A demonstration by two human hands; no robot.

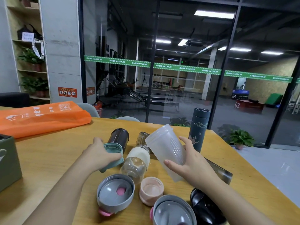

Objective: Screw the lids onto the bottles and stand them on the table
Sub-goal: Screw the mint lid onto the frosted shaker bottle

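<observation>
- The right hand point(191, 161) wraps its fingers and thumb around a cloudy plastic shaker cup point(167, 151), tilted, its open mouth pointing far and up. It has no lid.
- The left hand point(99, 153) grips a green lid point(112, 155); the palm hides part of it.
- Just past the green lid lies a dark bottle point(119, 138).
- Between the hands lies a clear bottle with a cream sleeve point(136, 163), and behind it a small glass jar point(142, 137), partly hidden by the cup.
- Near the body sit a grey lid point(115, 194), a pink lid point(151, 190), another grey lid point(172, 211) cut off at the bottom, and a black lid point(206, 208).
- A dark flask point(198, 127) stands capped at the far right of the wooden table point(53, 153).
- A smoky bottle point(220, 171) lies mostly hidden under the right wrist.
- An orange bag point(42, 117) lies far left.
</observation>
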